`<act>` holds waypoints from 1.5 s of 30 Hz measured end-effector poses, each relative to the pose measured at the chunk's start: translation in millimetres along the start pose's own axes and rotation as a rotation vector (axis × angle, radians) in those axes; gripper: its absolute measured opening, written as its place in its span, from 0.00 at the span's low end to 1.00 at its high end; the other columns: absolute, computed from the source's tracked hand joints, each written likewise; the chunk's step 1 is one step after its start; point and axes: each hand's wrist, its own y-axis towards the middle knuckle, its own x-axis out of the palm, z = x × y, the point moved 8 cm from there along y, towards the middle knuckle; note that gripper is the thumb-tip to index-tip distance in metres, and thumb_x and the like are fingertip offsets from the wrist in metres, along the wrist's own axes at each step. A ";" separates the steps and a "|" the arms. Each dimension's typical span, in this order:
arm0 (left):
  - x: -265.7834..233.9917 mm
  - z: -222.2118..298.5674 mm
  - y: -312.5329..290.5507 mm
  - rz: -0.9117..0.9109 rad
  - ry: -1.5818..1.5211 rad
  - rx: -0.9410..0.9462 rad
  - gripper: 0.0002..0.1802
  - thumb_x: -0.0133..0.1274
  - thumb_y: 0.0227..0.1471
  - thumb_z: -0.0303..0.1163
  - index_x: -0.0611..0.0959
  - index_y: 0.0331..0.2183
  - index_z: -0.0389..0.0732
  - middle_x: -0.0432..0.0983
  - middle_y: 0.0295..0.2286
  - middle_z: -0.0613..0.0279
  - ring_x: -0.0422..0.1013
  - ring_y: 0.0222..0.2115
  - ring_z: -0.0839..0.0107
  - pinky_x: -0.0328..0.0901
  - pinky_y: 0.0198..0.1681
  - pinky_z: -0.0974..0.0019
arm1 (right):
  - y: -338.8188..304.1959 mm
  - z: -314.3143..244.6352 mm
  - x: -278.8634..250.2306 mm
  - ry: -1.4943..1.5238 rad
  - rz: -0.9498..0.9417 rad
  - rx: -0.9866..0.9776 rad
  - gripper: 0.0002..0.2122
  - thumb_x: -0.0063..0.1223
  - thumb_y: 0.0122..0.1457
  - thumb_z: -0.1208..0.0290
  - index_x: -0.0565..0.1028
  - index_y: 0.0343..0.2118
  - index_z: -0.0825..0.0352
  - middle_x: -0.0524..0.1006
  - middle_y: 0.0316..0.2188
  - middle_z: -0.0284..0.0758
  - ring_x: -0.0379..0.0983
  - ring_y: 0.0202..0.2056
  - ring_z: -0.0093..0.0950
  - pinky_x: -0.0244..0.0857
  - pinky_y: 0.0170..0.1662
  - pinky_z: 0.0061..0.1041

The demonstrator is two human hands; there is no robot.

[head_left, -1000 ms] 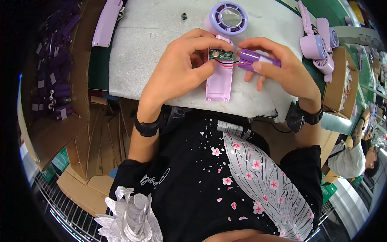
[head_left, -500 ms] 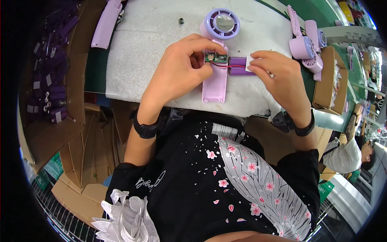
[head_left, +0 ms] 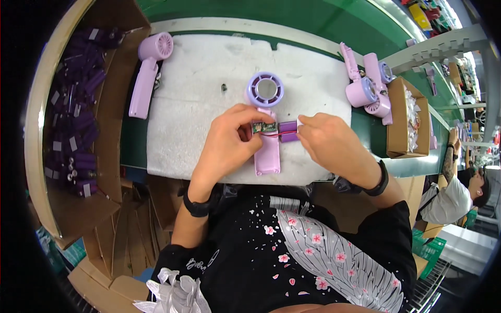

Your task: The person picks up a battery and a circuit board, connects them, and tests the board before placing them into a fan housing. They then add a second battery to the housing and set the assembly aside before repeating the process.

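Observation:
A lilac handheld fan lies with its round head [head_left: 265, 89] away from me and its opened handle shell [head_left: 267, 159] toward me. Across the upper handle sits a small green circuit board [head_left: 265, 127], pinched between the thumb and fingers of my left hand [head_left: 225, 143]. Just right of the handle is a purple battery pack [head_left: 287, 136], joined to the board by a red wire [head_left: 279, 134]. My right hand [head_left: 331, 141] grips the pack's right end, where a bit of white label shows. Its fingertips partly cover that end.
A white foam mat [head_left: 193, 104] covers the green bench. At left stand a carton [head_left: 107, 141] of purple battery packs and another fan [head_left: 143, 86]. More fan parts [head_left: 362, 94] and a small box [head_left: 399, 122] of white pieces lie at right. A co-worker [head_left: 449, 198] sits beyond.
The view has tilted up, so the bench appears lower and more of its far side shows. My right hand has turned, its fingers now covering more of the white label. My left hand keeps its pinch.

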 end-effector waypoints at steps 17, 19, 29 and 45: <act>-4.8 -6.9 3.2 -0.024 0.001 0.003 0.19 0.54 0.40 0.16 0.85 0.38 0.39 0.75 0.38 0.62 0.65 0.23 0.81 0.63 0.28 0.78 | -5.9 11.8 -2.8 0.160 0.163 0.037 0.06 0.57 0.48 0.73 0.77 0.27 0.70 0.80 0.35 0.39 0.75 0.31 0.36 0.70 0.35 0.34; -12.2 -9.0 5.0 -0.008 0.000 0.004 0.19 0.54 0.41 0.16 0.85 0.39 0.38 0.74 0.40 0.62 0.65 0.24 0.82 0.63 0.28 0.79 | -0.2 12.0 3.5 0.103 0.193 0.011 0.06 0.58 0.49 0.73 0.76 0.27 0.70 0.79 0.35 0.39 0.75 0.32 0.36 0.70 0.36 0.35; -23.0 -10.7 3.8 -0.005 0.014 -0.010 0.20 0.53 0.43 0.15 0.84 0.42 0.36 0.73 0.43 0.61 0.67 0.27 0.82 0.65 0.31 0.78 | 8.9 2.7 10.8 0.057 0.212 0.031 0.06 0.57 0.49 0.72 0.74 0.25 0.70 0.77 0.32 0.38 0.74 0.32 0.36 0.70 0.35 0.33; -31.7 -16.2 -4.6 0.100 0.086 -0.029 0.20 0.55 0.44 0.17 0.84 0.42 0.38 0.75 0.41 0.59 0.69 0.27 0.80 0.67 0.30 0.76 | -61.6 99.2 -60.4 0.290 0.473 0.425 0.08 0.51 0.51 0.77 0.73 0.35 0.70 0.73 0.25 0.34 0.71 0.27 0.25 0.65 0.30 0.23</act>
